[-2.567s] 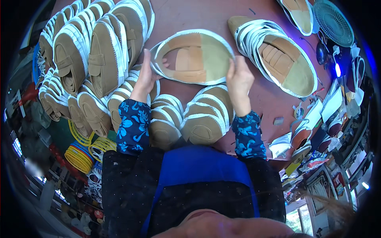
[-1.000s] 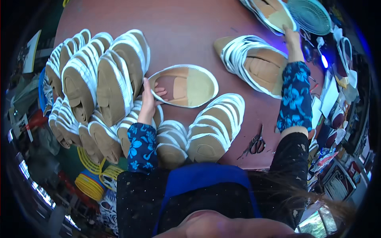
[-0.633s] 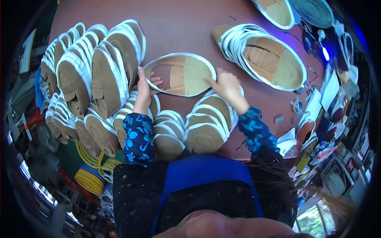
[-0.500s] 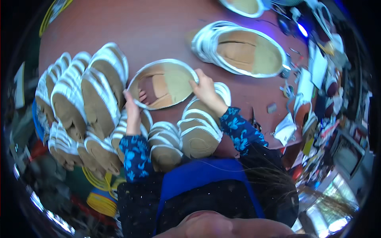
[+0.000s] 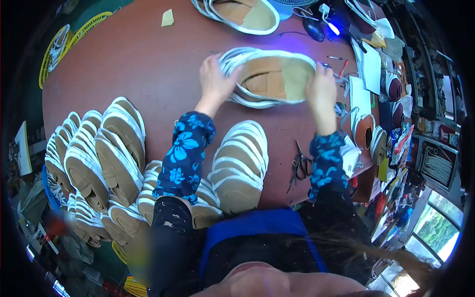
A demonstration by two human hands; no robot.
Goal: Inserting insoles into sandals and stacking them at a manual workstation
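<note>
Currently, the left hand (image 5: 213, 79) grips one end of a stack of shoe soles (image 5: 269, 76) at upper centre of the frame, fingers curled over the white rim; the right hand (image 5: 321, 89) clamps the opposite end, fingers wrapped round the edge. Top sole shows a tan, fibrous oval face with white ribbed sidewall. It rests on the reddish-brown table (image 5: 138, 59). Similar soles (image 5: 99, 158) lie fanned in overlapping rows at lower left. Black scissors (image 5: 298, 163) lie near the right forearm.
</note>
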